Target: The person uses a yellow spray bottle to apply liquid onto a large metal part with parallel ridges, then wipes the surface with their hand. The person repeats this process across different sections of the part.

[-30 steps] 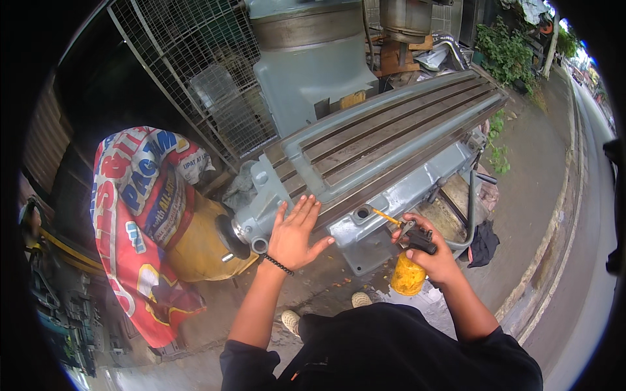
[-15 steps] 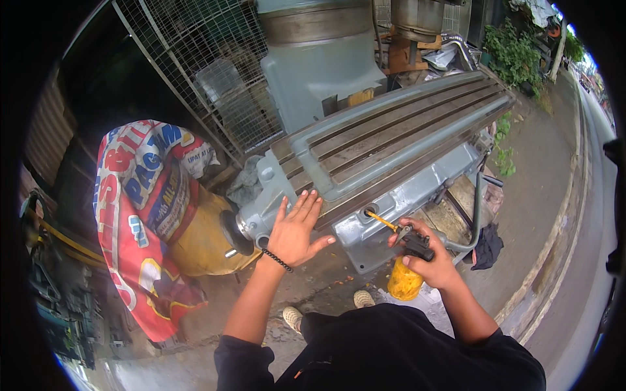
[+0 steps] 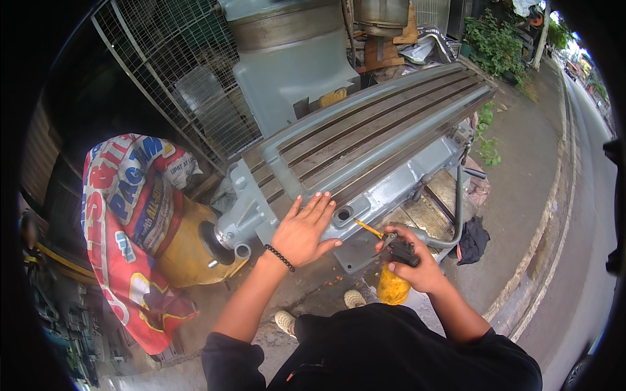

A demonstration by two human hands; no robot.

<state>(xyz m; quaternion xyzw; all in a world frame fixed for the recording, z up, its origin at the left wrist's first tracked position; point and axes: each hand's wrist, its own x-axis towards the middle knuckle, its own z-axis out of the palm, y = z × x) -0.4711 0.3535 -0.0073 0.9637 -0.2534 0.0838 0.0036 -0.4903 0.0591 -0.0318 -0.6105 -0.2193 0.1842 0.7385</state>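
My left hand (image 3: 305, 227) lies flat, fingers stretched, on the near left corner of a grey machine table (image 3: 381, 140) with long slots. A beaded bracelet circles that wrist. In my right hand (image 3: 417, 260) is a yellow oil can (image 3: 393, 287) with a black pump head and a thin yellow spout (image 3: 369, 227). The spout tip points left, just outside a round hole (image 3: 343, 214) in the table's near side. Left of my left hand, the table's end carries a round dark handwheel (image 3: 214, 242).
A printed tarp (image 3: 134, 215) drapes over a yellow object at the left. Behind the table stands a large grey machine column (image 3: 290, 72), beside a wire mesh panel (image 3: 176, 72). A bent grey pipe (image 3: 458, 208) and a dark cloth (image 3: 473, 240) are at the right, near the road (image 3: 580, 215).
The oil can's spout has come out of the hole in the table's side and now sits apart from it. My left hand remains flat on the table, and the view has shifted.
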